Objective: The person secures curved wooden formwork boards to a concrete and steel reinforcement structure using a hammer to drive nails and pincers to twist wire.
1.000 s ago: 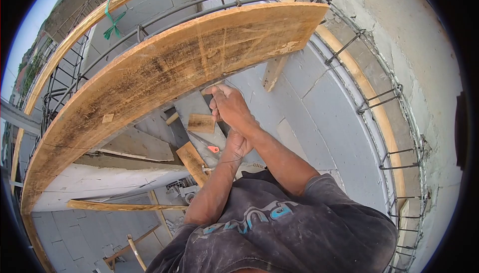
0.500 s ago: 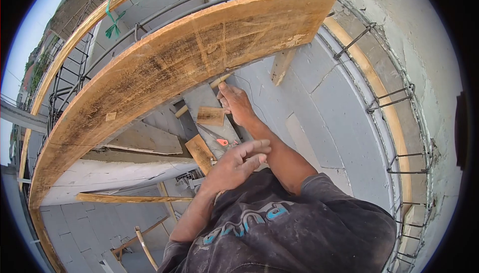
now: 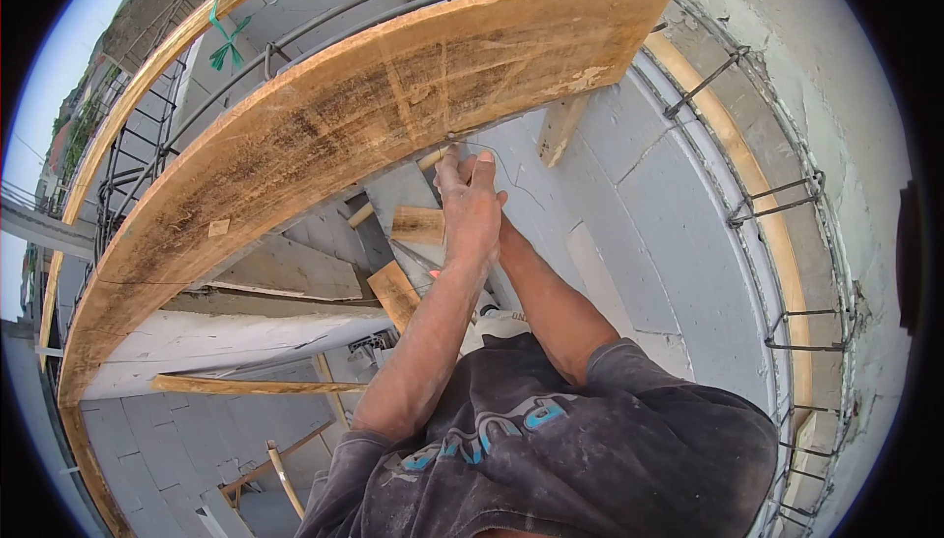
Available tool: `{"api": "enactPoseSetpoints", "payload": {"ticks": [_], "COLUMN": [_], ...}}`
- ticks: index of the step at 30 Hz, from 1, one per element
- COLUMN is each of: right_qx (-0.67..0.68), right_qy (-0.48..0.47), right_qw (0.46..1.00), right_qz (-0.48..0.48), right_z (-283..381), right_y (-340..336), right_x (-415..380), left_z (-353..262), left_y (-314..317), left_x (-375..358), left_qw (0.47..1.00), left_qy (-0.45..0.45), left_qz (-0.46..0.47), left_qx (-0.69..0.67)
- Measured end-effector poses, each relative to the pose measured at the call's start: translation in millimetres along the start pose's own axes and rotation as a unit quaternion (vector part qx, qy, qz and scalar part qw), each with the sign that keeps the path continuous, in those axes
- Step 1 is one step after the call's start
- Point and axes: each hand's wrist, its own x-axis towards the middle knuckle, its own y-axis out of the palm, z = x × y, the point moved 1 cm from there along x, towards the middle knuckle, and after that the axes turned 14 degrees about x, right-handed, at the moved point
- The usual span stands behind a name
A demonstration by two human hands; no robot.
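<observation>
My left hand (image 3: 470, 211) is raised under the lower edge of a long curved plywood board (image 3: 334, 115), its fingers drawn together on something too small to make out. Behind it, my right hand (image 3: 502, 200) is mostly covered, with its fingers hidden. Both hands meet beside the end of a round wooden stick (image 3: 433, 158). A thin dark wire (image 3: 511, 182) curls out from the board's edge to the right of my fingers. Below lie a small plywood piece (image 3: 418, 225), another small board (image 3: 394, 294) and a partly covered tool with a red-orange part (image 3: 435, 273).
Steel rebar (image 3: 757, 196) curves along the right wall beside a wooden strip (image 3: 762, 213). A short wooden post (image 3: 560, 130) stands under the board's right end. Green string (image 3: 226, 46) hangs at the upper left. A wooden batten (image 3: 256, 386) crosses the lower left.
My left hand has moved up and forward from near my right wrist to the board's edge, and now covers most of my right hand. The red-orange part is now more hidden by my left forearm.
</observation>
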Motion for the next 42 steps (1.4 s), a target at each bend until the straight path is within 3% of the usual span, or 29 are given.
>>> {"api": "enactPoseSetpoints", "payload": {"ticks": [4, 10, 12, 16, 18, 21, 24, 27, 30, 32, 34, 37, 42], "right_qx": [-0.056, -0.235, -0.28, -0.506, -0.582, -0.662, -0.788, -0.875, -0.903, -0.894, -0.864, -0.868, -0.871], "right_qy": [-0.024, -0.118, -0.164, -0.28, -0.311, -0.219, -0.197, -0.173, -0.108, -0.069, -0.07, -0.083, -0.15], "right_qw": [0.998, 0.965, 0.945, 0.812, 0.748, 0.715, 0.563, 0.411, 0.331, 0.295, 0.31, 0.246, 0.183], "right_qz": [-0.012, -0.014, -0.04, -0.074, -0.064, 0.051, 0.155, 0.188, 0.249, 0.33, 0.39, 0.424, 0.43], "right_z": [3.1, 14.9, 21.5, 81.2, 108.5, 151.2, 169.0, 180.6, 165.6, 136.8, 105.4, 81.5, 84.7], "right_y": [13.1, -5.0, -29.4, -11.6, 4.0, 52.0, 86.9, 120.6, 162.8, 182.3, 184.2, 213.7, 244.4], "right_x": [6.3, 20.0, 37.0, -7.0, -36.7, -84.3, -114.5, -116.8, -110.2, -96.5, -70.5, -50.7, -59.0], "left_z": [-2.4, 3.9, 0.6, 26.7, 42.4, 60.8, 73.1, 75.4, 62.8, 50.7, 40.4, 29.2, -6.2], "left_y": [2.8, -26.9, -60.5, -93.4, -91.2, -77.2, -69.8, -73.7, -80.1, -84.7, -88.6, -82.1, -57.6], "left_x": [10.6, -19.3, -16.6, 15.7, 33.2, 47.6, 50.6, 47.6, 30.8, 14.8, 7.5, 4.2, 8.8], "left_qw": [0.998, 0.94, 0.966, 0.996, 0.994, 0.991, 0.988, 0.994, 0.994, 0.981, 0.964, 0.933, 0.958], "left_qy": [-0.048, -0.041, -0.033, 0.045, 0.041, 0.033, 0.028, 0.048, 0.094, 0.139, 0.203, 0.304, 0.241], "left_qz": [0.025, 0.139, 0.111, 0.076, 0.088, 0.094, 0.102, 0.083, -0.02, -0.074, -0.093, -0.122, -0.108], "left_qx": [-0.025, -0.307, -0.233, -0.032, -0.057, -0.09, -0.112, -0.06, 0.053, 0.113, 0.145, 0.15, 0.111]}}
